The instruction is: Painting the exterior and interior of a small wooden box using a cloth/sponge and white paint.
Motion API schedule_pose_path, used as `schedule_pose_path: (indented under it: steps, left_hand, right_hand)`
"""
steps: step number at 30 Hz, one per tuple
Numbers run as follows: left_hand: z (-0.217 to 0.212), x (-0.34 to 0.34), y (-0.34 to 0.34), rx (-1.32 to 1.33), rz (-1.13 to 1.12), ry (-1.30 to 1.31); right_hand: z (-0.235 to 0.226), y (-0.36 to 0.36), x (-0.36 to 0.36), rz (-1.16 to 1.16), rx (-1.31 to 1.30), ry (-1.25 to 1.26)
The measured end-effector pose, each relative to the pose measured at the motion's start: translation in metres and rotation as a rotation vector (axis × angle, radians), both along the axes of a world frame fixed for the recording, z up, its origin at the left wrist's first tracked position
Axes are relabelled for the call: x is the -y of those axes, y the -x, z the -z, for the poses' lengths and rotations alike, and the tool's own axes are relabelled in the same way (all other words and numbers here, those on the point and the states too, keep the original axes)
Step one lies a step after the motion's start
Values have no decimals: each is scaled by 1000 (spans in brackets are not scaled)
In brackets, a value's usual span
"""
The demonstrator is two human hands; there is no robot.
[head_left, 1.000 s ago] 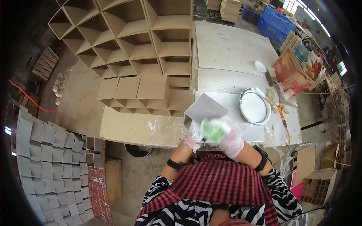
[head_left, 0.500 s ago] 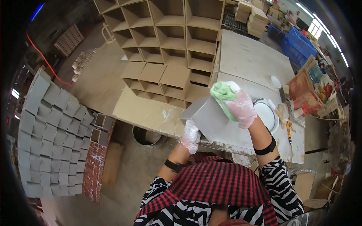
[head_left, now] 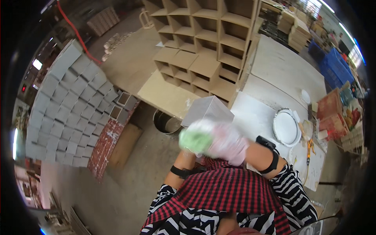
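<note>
Green cloth (head_left: 195,141) in right hand (head_left: 230,145).

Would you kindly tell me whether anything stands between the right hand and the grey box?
Nothing visible stands between the right hand and the grey box. The green cloth in that hand overlaps the box's lower part in view; blur hides whether they touch.

Before you, a white-smeared counter (head_left: 252,107) carries stacked brown boxes (head_left: 206,64), a round tub (head_left: 275,126), a small white bowl (head_left: 305,96) and an orange tool (head_left: 310,148).
</note>
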State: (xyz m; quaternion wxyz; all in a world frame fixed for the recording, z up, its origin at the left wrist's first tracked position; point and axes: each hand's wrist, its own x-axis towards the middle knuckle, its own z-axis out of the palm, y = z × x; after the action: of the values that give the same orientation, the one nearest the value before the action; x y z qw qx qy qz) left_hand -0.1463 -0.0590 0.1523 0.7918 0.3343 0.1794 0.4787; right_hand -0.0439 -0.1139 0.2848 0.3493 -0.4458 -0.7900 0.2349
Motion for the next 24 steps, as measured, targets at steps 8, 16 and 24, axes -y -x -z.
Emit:
schedule_pose_path:
  steps: [8,16,24]
  left_hand:
    - [-2,11,71,311,-98,-11]
    - [-36,17,169,650,-237,193]
    - [2,73,282,462,-523,248]
  right_hand:
    - [9,-64,-21,437,-366,-36]
    - [70,4,-31,345,-917,400]
    - [83,98,-60,238,-876,685]
